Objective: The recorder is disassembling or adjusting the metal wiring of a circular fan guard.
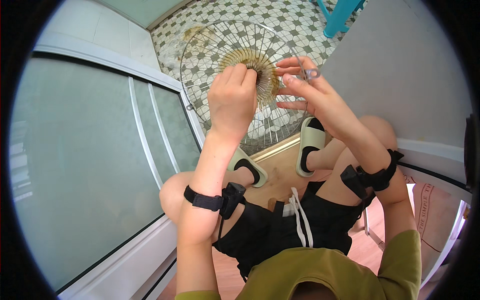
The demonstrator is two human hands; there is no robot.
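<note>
A round wire fan guard [270,42] stands before me at the doorway, its radiating wires tinged yellow-brown around the middle. My left hand [231,95] is closed in a fist at the guard's centre. Whatever its curled fingers grip is hidden by the back of the hand. On the guard's right side, my right hand [312,92] has its fingers spread toward the wires. The guard's rim, with a small metal clip [313,74], crosses in front of that hand. Whether the fingertips press on the wires is hard to tell.
Patterned green-and-white floor tiles [315,45] lie beyond a metal threshold strip [280,149]. A frosted sliding door [85,150] flanks my left, a grey panel [410,75] my right. Blue stool legs [337,22] show at the top. My slippered feet straddle below the guard.
</note>
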